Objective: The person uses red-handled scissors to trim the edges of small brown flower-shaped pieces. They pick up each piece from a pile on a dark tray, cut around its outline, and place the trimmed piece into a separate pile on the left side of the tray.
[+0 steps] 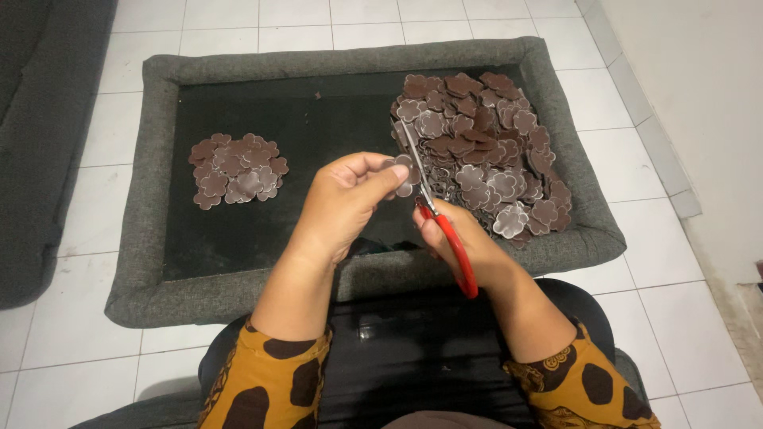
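My left hand [346,202] pinches a brown flower-shaped piece [406,173] between thumb and fingers, above the near edge of a grey padded tray [139,238]. My right hand [469,242] grips red-handled scissors [445,226], whose blades point up and away and meet the piece. A large heap of brown flower pieces [485,151] fills the tray's right side. A smaller pile of the same pieces [237,169] lies on the tray's black base at the left.
The tray sits on a white tiled floor [71,199]. A dark grey cushion or sofa edge [36,143] runs along the left. A pale wall [699,95] rises at the right. My lap with black cloth [413,349] lies below the hands.
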